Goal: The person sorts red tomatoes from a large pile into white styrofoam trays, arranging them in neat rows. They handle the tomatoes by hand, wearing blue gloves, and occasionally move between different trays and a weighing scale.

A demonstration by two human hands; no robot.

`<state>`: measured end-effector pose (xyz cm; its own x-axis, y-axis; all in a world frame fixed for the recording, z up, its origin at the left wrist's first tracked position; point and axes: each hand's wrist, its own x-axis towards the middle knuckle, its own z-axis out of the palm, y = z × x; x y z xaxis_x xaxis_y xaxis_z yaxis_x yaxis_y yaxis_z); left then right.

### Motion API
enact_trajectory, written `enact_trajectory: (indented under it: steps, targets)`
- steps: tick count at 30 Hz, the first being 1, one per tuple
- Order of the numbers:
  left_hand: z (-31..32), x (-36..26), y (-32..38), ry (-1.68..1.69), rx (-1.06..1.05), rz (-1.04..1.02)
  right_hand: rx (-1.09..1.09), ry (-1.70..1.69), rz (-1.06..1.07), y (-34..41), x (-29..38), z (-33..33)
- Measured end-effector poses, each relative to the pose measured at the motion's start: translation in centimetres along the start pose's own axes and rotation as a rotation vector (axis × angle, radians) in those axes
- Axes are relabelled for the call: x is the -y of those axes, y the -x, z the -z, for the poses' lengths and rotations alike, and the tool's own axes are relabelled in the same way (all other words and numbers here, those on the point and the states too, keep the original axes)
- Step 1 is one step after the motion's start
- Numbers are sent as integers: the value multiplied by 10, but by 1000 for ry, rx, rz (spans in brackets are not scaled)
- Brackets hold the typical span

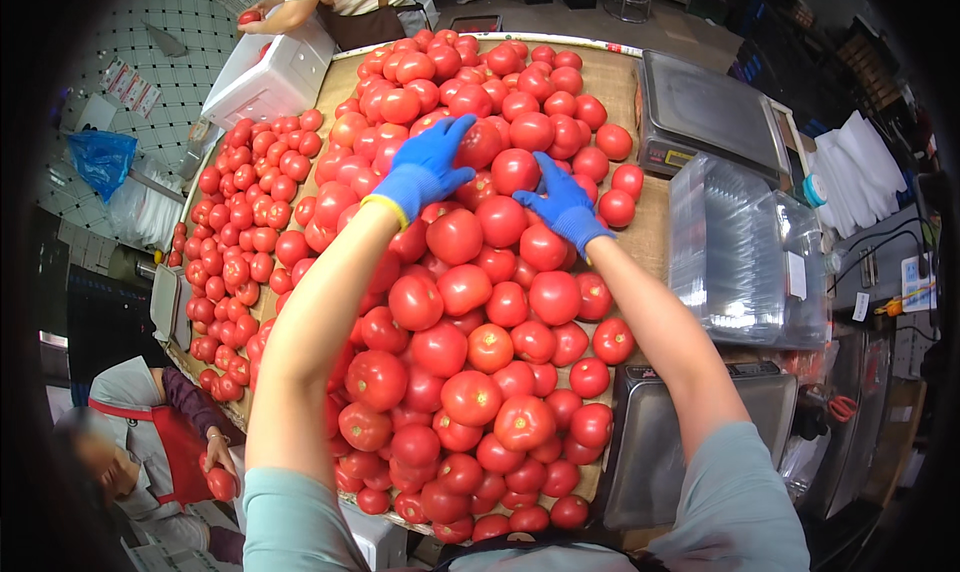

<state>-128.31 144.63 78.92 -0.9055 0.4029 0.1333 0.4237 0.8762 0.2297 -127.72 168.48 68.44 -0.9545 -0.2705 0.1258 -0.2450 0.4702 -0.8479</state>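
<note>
A large heap of red tomatoes (465,287) covers the middle of a table. My left hand (424,168), in a blue knit glove with a yellow cuff, reaches over the heap's upper part, its fingers spread on a tomato (478,143). My right hand (561,203), gloved in blue too, rests just right of another tomato (515,171), thumb and fingers apart at its side. Whether either hand grips a tomato cannot be told. Smaller tomatoes (244,215) lie in a separate group to the left.
On the right are a weighing scale (709,114), stacked clear plastic trays (739,257) and a second scale (694,452). A white foam box (274,76) stands at the back left, beside a person holding a tomato. Another person in a red apron (176,444) holds tomatoes at lower left.
</note>
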Motion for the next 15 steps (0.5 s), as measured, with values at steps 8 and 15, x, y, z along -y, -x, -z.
enact_trajectory:
  steps: [8, 15]
  targets:
    - [7, 18, -75, 162, 557, 244, 7, 155, -92, 7, -29, -2]
    - [-10, 66, -60, 707, 266, 306, -80, 118, -240, 21, -36, 7]
